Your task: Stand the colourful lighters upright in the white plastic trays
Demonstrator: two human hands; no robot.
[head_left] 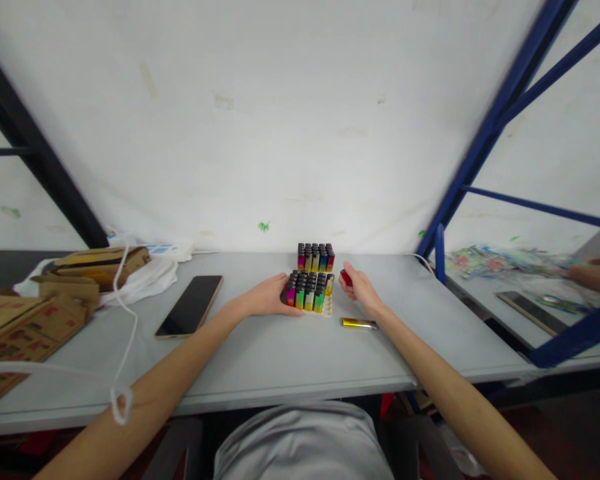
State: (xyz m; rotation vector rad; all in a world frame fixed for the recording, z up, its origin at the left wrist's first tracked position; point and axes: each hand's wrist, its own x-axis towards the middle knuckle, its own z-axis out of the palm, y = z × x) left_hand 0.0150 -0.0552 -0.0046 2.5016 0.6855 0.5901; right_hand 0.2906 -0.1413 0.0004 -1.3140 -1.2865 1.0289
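Several coloured lighters (309,294) stand upright in a pale tray (327,308), whose right-hand column shows bare slots at the front. My left hand (270,295) is wrapped round the left side of this front block. To the right of the tray, my right hand (361,291) pinches a red lighter (346,277) above the table. A yellow lighter (359,324) with a metal end lies flat just in front of my right hand. Behind the front block stands a second block of upright lighters (315,257), with neither hand on it.
On the grey table (280,373), a phone (190,306) lies left of my left hand. Cardboard boxes (40,313) and a white cable (130,327) are farther left. A blue metal frame (460,173) rises at right; beyond it are another person's hand (597,275) and a phone (530,312).
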